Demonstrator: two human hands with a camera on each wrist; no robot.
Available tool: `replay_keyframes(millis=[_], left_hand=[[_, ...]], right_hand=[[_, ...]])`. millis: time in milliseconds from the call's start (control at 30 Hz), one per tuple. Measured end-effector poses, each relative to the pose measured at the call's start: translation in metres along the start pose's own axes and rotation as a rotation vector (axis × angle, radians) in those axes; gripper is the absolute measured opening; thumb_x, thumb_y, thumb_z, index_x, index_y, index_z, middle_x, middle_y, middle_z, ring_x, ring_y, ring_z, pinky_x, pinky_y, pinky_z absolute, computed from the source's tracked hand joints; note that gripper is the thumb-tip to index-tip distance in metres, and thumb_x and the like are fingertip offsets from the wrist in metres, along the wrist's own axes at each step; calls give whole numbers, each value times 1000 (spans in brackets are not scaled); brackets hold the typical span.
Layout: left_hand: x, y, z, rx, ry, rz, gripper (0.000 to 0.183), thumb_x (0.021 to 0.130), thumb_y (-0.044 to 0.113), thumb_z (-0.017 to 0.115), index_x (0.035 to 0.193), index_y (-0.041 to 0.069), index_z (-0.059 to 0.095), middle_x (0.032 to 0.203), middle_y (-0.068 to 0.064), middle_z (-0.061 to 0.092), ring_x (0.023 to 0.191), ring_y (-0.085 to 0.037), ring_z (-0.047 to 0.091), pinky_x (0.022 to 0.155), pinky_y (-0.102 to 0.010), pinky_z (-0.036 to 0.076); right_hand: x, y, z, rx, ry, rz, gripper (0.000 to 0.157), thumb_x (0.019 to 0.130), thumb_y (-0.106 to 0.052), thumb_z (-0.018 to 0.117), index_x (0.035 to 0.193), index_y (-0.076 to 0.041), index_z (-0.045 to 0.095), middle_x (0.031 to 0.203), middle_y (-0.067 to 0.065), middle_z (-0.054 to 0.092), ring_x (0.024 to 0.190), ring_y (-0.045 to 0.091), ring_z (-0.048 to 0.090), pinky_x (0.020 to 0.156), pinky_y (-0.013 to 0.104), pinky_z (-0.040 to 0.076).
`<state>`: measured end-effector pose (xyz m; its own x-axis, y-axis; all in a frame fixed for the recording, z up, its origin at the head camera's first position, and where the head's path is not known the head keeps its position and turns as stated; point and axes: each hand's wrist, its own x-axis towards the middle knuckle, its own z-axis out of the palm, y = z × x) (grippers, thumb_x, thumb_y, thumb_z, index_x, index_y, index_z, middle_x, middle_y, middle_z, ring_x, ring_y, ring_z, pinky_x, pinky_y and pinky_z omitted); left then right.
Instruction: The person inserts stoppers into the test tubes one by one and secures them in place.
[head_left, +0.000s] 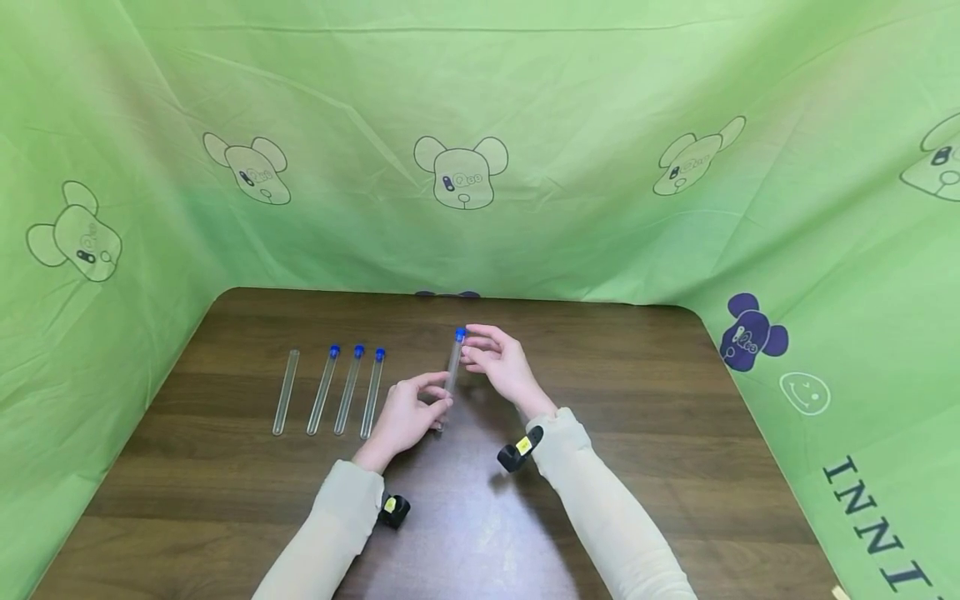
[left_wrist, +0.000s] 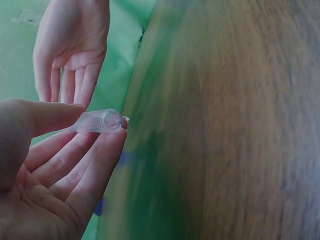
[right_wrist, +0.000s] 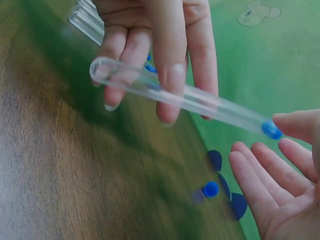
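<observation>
A clear test tube with a blue cap in its end is held tilted between both hands. My left hand pinches the tube's body between thumb and fingers; its rounded end points toward the left wrist camera. At the capped end, my right hand pinches the blue cap between thumb and index finger, the other fingers spread. To the left on the table lie three tubes with blue caps, the nearest of them a capped tube, and one uncapped tube.
A loose blue cap lies on the wooden table, seen in the right wrist view. Green cloth with printed bear faces hangs around the table's back and sides. Each wrist carries a black camera.
</observation>
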<state>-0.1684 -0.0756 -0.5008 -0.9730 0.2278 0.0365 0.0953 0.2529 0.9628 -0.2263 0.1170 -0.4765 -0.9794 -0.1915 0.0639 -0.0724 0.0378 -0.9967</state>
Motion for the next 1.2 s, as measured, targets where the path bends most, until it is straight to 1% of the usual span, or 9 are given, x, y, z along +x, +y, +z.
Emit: replay_keyframes(millis=[100, 300, 367, 600, 667, 733, 900, 933, 1200], left_hand=[[-2, 0, -6, -23, 16, -12, 42, 93, 0, 71, 134, -2, 63, 100, -15, 74, 67, -29, 73, 56, -33, 61], [-5, -1, -20, -35, 53, -29, 41, 94, 0, 71, 134, -1, 62, 100, -15, 74, 69, -30, 74, 58, -33, 62], [-5, -3, -25, -36, 67, -33, 41, 94, 0, 71, 134, -1, 63, 100, -15, 74, 68, -29, 74, 59, -33, 62], [-10, -3, -40, -42, 98, -34, 43, 93, -2, 71, 135, -1, 62, 103, -21, 73, 69, -30, 74, 61, -32, 62], [-11, -4, -45, -40, 100, -39, 43, 94, -1, 71, 136, -1, 61, 104, -21, 72, 71, -32, 74, 61, -32, 62], [-13, -5, -49, -38, 102, -44, 43, 94, -1, 71, 136, -1, 61, 105, -22, 72, 71, -31, 74, 62, -32, 62], [-17, -9, -62, -32, 126, -45, 43, 94, -1, 70, 136, -2, 61, 105, -23, 72, 69, -30, 73, 61, -32, 62], [-17, -9, -64, -29, 132, -45, 44, 93, -1, 71, 136, -1, 61, 105, -24, 72, 69, -29, 73, 61, -32, 62], [-26, -10, -84, -9, 178, -59, 44, 93, -2, 71, 135, -4, 60, 104, -23, 72, 68, -29, 73, 61, -32, 62]], right_hand=[[0, -1, -1, -6, 0, 5, 41, 99, 3, 62, 139, 6, 54, 123, 30, 64, 102, 45, 68, 85, 41, 60], [3, 0, -1, -39, 28, 7, 38, 99, 2, 64, 136, 4, 58, 124, 31, 63, 104, 42, 68, 86, 34, 59], [4, 0, -1, -68, 33, 4, 38, 98, 0, 65, 135, 3, 59, 125, 31, 63, 105, 41, 68, 89, 35, 58], [11, 4, -3, -224, 69, -5, 38, 97, -13, 72, 133, -5, 63, 122, 15, 70, 109, 30, 68, 99, 40, 52], [14, 5, -4, -240, 70, -20, 38, 96, -13, 72, 132, -4, 64, 121, 15, 70, 109, 29, 68, 99, 40, 52], [13, 1, -2, -259, 69, -27, 38, 96, -12, 72, 131, -2, 64, 121, 17, 70, 109, 32, 68, 99, 42, 51], [19, 2, -3, -312, 75, -14, 42, 96, -13, 72, 134, 2, 61, 126, 20, 67, 112, 35, 66, 100, 45, 51], [23, 8, -4, -321, 81, -12, 44, 95, -14, 73, 135, 1, 61, 126, 18, 67, 112, 34, 66, 99, 44, 52], [30, 13, -4, -387, 88, -4, 48, 94, -10, 74, 137, 5, 58, 131, 22, 63, 117, 36, 64, 100, 44, 52]])
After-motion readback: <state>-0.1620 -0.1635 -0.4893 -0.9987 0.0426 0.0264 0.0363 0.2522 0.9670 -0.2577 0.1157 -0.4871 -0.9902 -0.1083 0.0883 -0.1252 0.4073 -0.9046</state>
